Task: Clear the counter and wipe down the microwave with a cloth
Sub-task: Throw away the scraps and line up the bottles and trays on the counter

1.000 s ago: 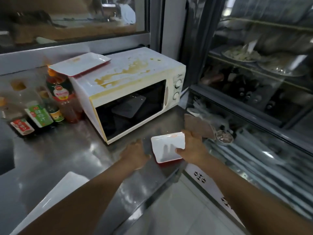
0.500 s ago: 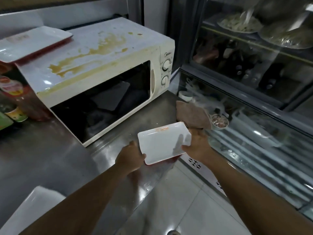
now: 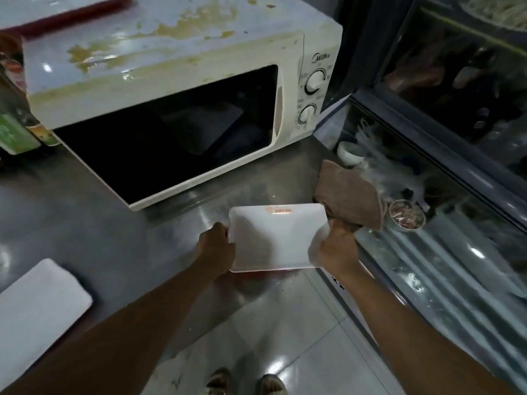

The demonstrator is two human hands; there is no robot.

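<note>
Here both hands (image 3: 278,248) grip the white tray (image 3: 278,238).

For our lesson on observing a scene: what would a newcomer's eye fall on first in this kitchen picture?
First, the white tray at the counter's front edge, with the left hand and right hand gripping its two ends. Next, the microwave behind it, its top smeared with brown-yellow stains. A brown cloth lies crumpled on the counter just right of the tray, beside the glass display case.

Glossy steel counter (image 3: 85,229), smooth white plastic tray (image 3: 273,238), stained enamelled microwave (image 3: 176,52), nappy brown cloth (image 3: 350,198).
</note>
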